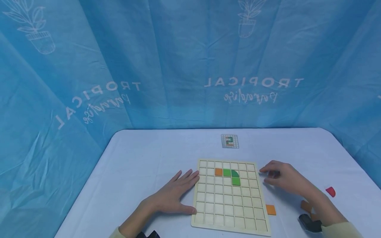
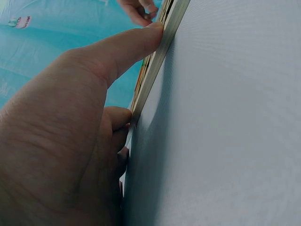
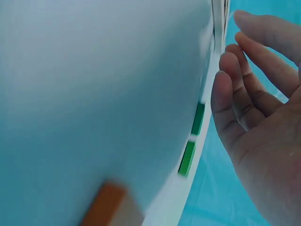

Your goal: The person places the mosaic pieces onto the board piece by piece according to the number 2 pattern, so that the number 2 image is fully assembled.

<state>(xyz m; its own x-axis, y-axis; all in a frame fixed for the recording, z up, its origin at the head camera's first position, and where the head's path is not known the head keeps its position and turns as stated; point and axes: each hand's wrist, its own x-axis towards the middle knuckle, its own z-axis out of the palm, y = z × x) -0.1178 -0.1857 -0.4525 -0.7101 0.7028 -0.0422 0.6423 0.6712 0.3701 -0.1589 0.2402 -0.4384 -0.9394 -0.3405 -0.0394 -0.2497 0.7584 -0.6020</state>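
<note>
A pale square grid board point(image 1: 218, 208) lies on the white table. Near its far side it carries an orange square point(image 1: 218, 172), two light green squares point(image 1: 236, 181) and a dark green quarter-round piece point(image 1: 234, 173). My left hand point(image 1: 175, 196) is spread at the board's left side; its thumb point(image 2: 136, 44) and fingertips touch the edge. Just off the board's right edge, my right hand point(image 1: 281, 177) hovers with fingers loosely bent and nothing between them. Two green pieces point(image 3: 188, 157) lie on the table beside it in the right wrist view.
A small pattern card point(image 1: 230, 141) lies behind the board. An orange square point(image 1: 271, 210) sits at the board's right edge. More orange pieces point(image 1: 306, 206) lie by my right forearm, with a red rounded piece point(image 1: 331, 191) further right. A blue curtain point(image 1: 178, 66) surrounds the table.
</note>
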